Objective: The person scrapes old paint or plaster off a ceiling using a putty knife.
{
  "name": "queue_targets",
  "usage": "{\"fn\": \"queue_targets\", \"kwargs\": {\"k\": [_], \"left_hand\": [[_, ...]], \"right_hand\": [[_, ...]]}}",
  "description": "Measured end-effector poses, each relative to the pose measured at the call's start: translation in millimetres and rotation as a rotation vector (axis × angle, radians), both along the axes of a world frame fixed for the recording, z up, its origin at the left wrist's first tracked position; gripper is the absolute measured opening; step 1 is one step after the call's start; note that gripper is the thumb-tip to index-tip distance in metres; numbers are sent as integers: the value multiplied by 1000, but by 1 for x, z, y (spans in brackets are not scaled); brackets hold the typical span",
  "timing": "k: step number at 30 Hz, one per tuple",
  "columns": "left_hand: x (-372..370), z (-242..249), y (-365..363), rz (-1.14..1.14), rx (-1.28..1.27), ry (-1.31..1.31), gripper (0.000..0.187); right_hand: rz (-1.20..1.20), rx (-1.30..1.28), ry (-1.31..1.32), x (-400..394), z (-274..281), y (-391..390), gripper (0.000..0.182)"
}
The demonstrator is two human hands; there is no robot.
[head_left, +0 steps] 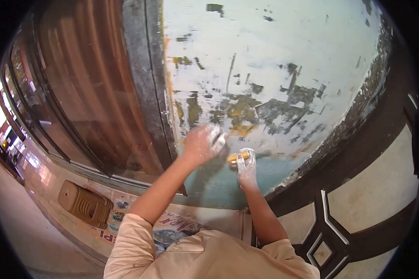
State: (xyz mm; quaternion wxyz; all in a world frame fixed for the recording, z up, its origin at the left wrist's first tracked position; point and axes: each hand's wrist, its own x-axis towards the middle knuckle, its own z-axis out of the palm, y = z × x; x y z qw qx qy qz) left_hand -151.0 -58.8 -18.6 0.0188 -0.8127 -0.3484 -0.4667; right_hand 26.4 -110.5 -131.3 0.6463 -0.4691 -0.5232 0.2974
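Observation:
A patchy wall of white filler and dark and yellow bare spots stands in front of me. My left hand, white with powder, is held close before its lower part. The fingers are bent together and point right; I cannot tell what is in them. Slightly lower and to the right, my right hand is closed around a short yellow handle, thumb and fingers whitened too. The handle lies nearly level, its left end toward my left hand. Behind the hands runs a blue-green band along the wall's foot.
At left is a dark-framed glass window with a brown curtain behind it. A brown plastic stool lies on its side on the floor. Printed sheeting covers floor by the wall. A dark panelled door borders the right.

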Motion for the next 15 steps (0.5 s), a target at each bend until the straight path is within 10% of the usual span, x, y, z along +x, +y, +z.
{"fn": "queue_targets", "kwargs": {"k": [7,15], "left_hand": [[40,53,50,121,528,234,41],[47,39,68,325,655,274,54]], "right_hand": [[-12,-310,477,47,-77,-7,36],[-20,-255,221,79,-84,-4,40]]}}
